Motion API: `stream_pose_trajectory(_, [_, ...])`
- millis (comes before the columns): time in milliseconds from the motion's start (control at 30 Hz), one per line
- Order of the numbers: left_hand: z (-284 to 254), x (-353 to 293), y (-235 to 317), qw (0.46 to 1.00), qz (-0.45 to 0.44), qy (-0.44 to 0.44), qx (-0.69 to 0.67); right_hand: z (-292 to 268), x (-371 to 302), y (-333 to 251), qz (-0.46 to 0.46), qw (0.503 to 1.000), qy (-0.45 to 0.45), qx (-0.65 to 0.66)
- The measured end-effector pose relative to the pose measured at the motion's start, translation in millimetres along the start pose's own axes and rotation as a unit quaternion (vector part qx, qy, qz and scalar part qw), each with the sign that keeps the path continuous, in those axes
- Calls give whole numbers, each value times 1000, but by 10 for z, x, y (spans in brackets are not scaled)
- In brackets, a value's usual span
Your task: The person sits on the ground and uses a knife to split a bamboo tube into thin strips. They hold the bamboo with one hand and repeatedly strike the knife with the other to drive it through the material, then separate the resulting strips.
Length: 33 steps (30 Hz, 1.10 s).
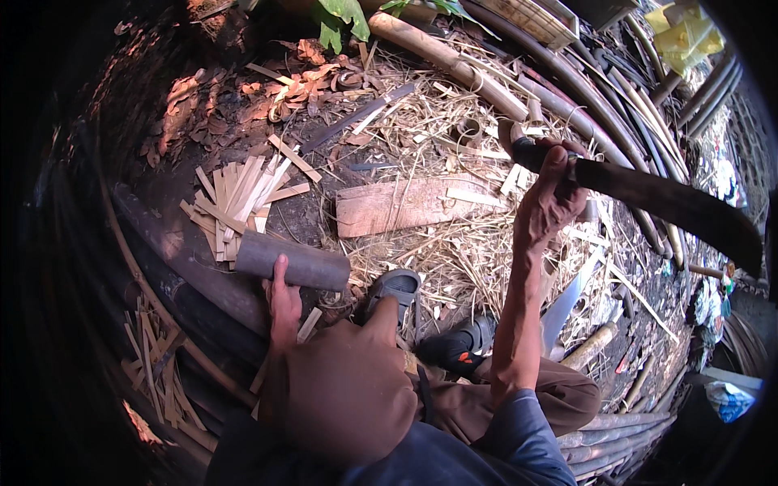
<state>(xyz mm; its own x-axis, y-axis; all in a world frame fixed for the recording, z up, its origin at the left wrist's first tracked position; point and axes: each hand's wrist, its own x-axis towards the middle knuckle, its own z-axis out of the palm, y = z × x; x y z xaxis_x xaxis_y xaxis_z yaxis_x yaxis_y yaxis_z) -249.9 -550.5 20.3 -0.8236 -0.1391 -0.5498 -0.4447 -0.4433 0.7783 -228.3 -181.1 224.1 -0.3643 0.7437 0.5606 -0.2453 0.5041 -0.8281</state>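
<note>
My left hand grips a short, thick section of brown bamboo, which lies sideways over the left side of my lap. Its thumb rests along the near side, and the other fingers are hidden beneath. My right hand is raised on the right, closed around the handle of a machete. The broad dark blade points to the right, well apart from the bamboo section. On the ground between the hands lies a flat reddish wooden board with thin strips on it.
A pile of split bamboo slats lies just beyond the bamboo section, and more slats are at the lower left. Long bamboo poles line the far right. Shavings and dry leaves litter the ground around my sandalled feet.
</note>
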Motion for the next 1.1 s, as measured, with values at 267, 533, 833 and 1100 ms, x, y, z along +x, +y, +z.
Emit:
stream_pose_trajectory(267, [42, -69, 10, 1000, -17, 16, -5, 2, -1288, 1799, 203, 950, -171, -164])
stream_pose_trajectory(533, [355, 126, -98, 989, 66, -66, 112, -656, -2402, 1469, 530, 830, -172, -36])
stream_pose_trajectory(833, [2178, 223, -355, 853, 149, -465, 182, -1321, -2125, 858, 430, 890, 22, -152])
stream_pose_trajectory(1100, [3156, 95, -795, 676, 159, -653, 303, -1595, -2232, 396, 358, 920, -21, -160])
